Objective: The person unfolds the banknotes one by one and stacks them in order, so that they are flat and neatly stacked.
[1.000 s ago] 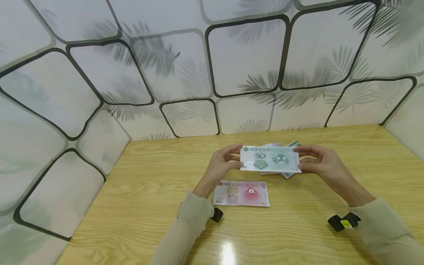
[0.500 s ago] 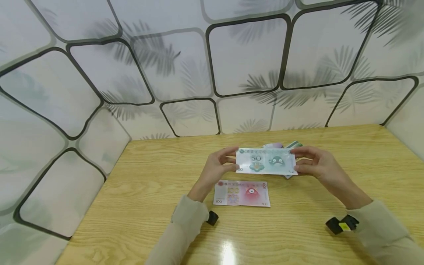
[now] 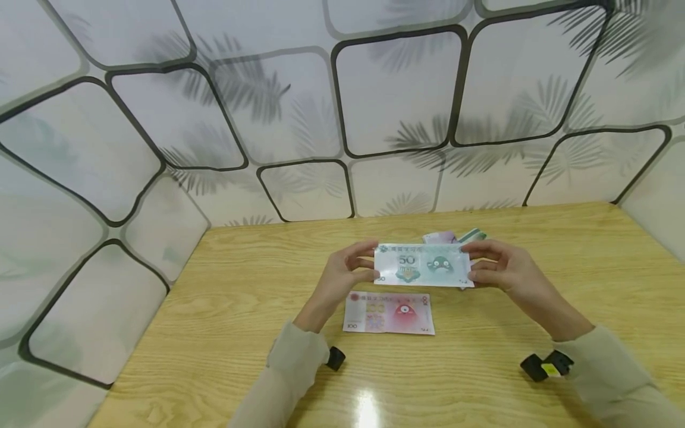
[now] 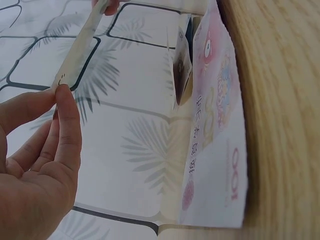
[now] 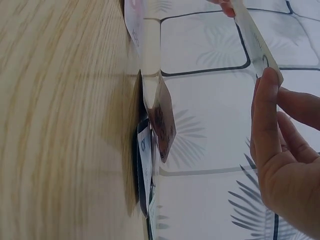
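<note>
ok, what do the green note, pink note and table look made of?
Green note: probably paper, perhaps faintly glossy; thin edge in wrist views. Pink note: likely paper, fairly matte; thin, slightly wavy edge. Table: wood or laminate, glossy; grain lines, bright glare.

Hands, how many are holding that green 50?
2. The left hand pinches the green 50 note by its left end, the right hand by its right end.
</note>
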Action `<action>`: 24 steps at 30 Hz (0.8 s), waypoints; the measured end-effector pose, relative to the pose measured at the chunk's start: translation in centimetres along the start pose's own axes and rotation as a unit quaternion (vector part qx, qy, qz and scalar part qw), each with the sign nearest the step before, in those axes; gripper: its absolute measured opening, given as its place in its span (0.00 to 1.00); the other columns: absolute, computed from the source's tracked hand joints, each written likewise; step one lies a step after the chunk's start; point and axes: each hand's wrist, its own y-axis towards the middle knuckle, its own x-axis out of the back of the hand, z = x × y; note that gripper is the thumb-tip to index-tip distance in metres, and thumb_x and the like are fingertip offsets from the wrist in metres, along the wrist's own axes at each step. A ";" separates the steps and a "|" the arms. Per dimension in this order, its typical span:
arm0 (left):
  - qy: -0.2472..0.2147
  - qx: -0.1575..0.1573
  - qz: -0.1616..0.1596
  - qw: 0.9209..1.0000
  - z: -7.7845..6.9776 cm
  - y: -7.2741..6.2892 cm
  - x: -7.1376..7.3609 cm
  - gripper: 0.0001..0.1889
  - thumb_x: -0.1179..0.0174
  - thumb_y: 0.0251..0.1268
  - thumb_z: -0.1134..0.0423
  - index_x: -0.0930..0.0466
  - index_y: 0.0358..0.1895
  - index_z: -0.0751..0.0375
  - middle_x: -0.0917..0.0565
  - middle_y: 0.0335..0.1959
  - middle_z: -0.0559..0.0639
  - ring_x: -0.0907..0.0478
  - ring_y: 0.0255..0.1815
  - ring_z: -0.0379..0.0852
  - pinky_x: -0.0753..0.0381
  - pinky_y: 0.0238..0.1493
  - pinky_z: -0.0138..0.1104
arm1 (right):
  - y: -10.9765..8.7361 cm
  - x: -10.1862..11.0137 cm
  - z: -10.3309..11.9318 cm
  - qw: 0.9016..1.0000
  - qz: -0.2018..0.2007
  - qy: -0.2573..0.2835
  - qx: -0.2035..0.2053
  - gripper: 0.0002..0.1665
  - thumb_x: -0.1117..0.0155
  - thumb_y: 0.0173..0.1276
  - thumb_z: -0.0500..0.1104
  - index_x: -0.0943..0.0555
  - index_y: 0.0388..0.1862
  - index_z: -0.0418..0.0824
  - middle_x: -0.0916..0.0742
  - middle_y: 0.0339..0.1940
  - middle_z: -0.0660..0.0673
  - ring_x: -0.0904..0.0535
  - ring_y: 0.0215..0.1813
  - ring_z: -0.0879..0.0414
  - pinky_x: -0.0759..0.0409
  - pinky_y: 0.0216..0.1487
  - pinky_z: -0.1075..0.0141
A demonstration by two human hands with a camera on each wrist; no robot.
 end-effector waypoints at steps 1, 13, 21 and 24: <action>0.000 0.002 0.000 1.000 0.0 -0.1 0.0 0.30 0.36 0.62 0.79 0.27 0.69 0.67 0.22 0.60 0.61 0.20 0.49 0.47 0.15 0.47 0.36 | 0.0 0.0 0.0 1.000 0.002 0.005 0.001 0.22 0.39 0.70 0.23 0.19 0.57 0.42 0.18 0.51 0.52 0.16 0.42 0.59 0.13 0.38 0.65; 0.003 0.014 -0.007 1.000 0.2 -1.1 0.6 0.30 0.36 0.61 0.80 0.25 0.68 0.66 0.21 0.58 0.61 0.20 0.48 0.47 0.17 0.43 0.34 | 0.0 -0.7 -0.3 1.000 0.022 0.009 0.000 0.20 0.39 0.69 0.22 0.23 0.59 0.33 0.18 0.49 0.50 0.16 0.42 0.59 0.13 0.37 0.65; 0.007 0.014 -0.008 1.000 0.1 -1.7 1.1 0.30 0.37 0.61 0.80 0.26 0.69 0.68 0.21 0.58 0.61 0.19 0.48 0.47 0.18 0.43 0.32 | 0.0 -1.4 -0.3 0.999 0.030 -0.006 -0.011 0.24 0.38 0.70 0.24 0.32 0.62 0.17 0.17 0.48 0.50 0.17 0.42 0.59 0.13 0.37 0.64; 0.008 0.009 -0.008 1.000 0.1 -1.9 1.4 0.30 0.37 0.61 0.80 0.26 0.68 0.68 0.21 0.58 0.61 0.19 0.48 0.47 0.17 0.42 0.32 | 0.0 -1.7 -0.2 0.999 0.031 -0.010 -0.008 0.25 0.38 0.70 0.24 0.33 0.62 0.16 0.18 0.48 0.49 0.16 0.42 0.60 0.12 0.37 0.64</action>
